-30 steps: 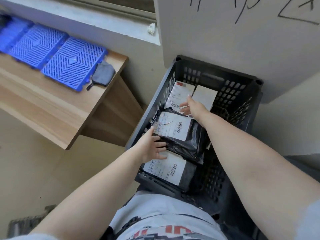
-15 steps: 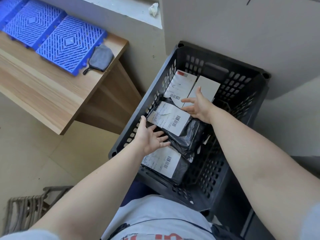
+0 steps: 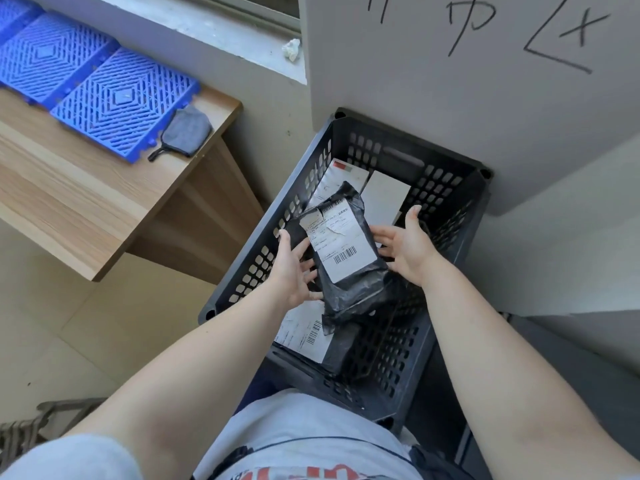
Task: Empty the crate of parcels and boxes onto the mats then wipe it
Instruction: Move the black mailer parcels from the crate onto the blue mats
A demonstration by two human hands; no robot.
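Observation:
A dark grey slatted crate (image 3: pixel 450 188) stands on the floor in front of me. A black plastic parcel (image 3: pixel 346 258) with a white shipping label is lifted above the crate's inside, tilted. My left hand (image 3: pixel 294 271) holds its left side from beneath, and my right hand (image 3: pixel 405 247) supports its right side with fingers spread. In the crate lie another black parcel with a label (image 3: pixel 311 337) at the near end and two white boxes (image 3: pixel 381 195) at the far end. Blue grid mats (image 3: pixel 104 88) lie on the wooden table at upper left.
A grey cloth (image 3: pixel 187 131) lies on the wooden table (image 3: pixel 86 202) beside the mats, near its right edge. A white wall panel (image 3: pixel 485 98) with black marks rises behind the crate. A window ledge (image 3: pixel 221 36) runs behind the table. Tiled floor lies to the left.
Both hands have closed around the upper black parcel and raised it off the lower parcel; it now hangs tilted above the crate.

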